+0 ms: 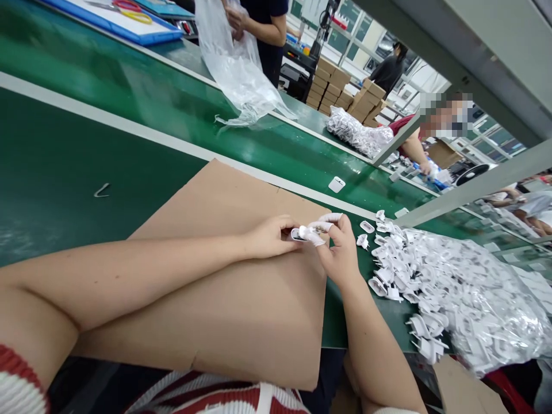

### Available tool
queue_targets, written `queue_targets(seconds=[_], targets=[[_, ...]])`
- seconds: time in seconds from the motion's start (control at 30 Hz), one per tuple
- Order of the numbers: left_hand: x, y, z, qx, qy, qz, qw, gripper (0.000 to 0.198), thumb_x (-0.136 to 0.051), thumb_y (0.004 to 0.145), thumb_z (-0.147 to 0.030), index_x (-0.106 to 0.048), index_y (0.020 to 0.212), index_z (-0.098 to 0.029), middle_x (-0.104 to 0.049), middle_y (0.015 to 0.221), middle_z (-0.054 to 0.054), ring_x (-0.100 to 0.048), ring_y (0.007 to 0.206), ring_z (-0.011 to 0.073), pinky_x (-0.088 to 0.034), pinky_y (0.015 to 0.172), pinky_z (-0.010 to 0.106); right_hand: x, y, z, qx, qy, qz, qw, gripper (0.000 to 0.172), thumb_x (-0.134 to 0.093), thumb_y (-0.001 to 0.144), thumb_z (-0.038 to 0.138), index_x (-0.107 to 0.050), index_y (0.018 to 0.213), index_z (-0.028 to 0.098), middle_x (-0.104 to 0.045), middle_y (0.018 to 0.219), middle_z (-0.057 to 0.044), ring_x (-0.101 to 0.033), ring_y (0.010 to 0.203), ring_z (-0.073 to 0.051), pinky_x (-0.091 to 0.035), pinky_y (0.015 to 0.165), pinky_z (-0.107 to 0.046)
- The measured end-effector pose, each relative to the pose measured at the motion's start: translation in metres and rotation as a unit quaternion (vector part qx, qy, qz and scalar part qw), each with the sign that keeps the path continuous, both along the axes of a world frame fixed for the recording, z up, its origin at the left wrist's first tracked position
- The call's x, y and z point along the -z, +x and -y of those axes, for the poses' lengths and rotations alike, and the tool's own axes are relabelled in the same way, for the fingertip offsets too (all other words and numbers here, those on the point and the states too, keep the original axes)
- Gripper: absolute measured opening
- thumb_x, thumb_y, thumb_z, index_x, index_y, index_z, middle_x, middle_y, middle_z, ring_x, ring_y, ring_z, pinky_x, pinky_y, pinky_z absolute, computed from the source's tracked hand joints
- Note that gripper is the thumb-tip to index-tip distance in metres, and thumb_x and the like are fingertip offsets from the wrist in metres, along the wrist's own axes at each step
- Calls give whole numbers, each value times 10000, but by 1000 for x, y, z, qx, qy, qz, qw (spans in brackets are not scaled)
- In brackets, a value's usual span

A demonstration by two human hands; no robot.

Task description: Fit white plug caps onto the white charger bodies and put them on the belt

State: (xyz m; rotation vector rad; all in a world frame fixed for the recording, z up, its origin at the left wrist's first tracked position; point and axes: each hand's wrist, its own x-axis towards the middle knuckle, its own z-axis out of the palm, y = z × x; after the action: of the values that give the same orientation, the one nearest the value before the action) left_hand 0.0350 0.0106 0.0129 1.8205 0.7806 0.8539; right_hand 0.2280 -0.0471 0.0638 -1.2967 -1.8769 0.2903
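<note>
My left hand (269, 237) and my right hand (340, 253) meet above a brown cardboard sheet (241, 310) lying on the green bench. Both pinch one small white plastic part (302, 233) between their fingertips. My right fingertips wear white finger cots. Just right of my right hand lies a big heap of the same small white parts (448, 282), some in clear bags.
A green conveyor belt (142, 92) runs behind the cardboard, with one white part (337, 184) on it. Across it a person handles a clear plastic bag (235, 69). Stacked cardboard boxes (340, 89), another bagged heap (357, 133) and other workers are farther right. A blue tray with scissors (129, 20) sits top left.
</note>
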Motion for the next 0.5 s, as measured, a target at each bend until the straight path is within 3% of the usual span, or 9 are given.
queue_targets(seconds=[0.2,0.5], targets=[[-2,0,0,-3,2,-12,1000,290,-766,785,-470,-709,868,-197,-703,885,47,-659,895,255,-508,767,343,13,-3,-5,-27,0,119,993,189,-569,961,209,-722,1070,231,-650,983,-80,-637,950,-241,-546,837,-382],[2,-1,-1,7,0,3,1000,290,-758,813,-450,-717,898,-175,-696,902,58,-653,863,241,-502,754,344,11,-4,-6,-42,35,163,985,233,-540,983,168,-716,1118,239,-642,999,-79,-615,962,-244,-527,833,-378]])
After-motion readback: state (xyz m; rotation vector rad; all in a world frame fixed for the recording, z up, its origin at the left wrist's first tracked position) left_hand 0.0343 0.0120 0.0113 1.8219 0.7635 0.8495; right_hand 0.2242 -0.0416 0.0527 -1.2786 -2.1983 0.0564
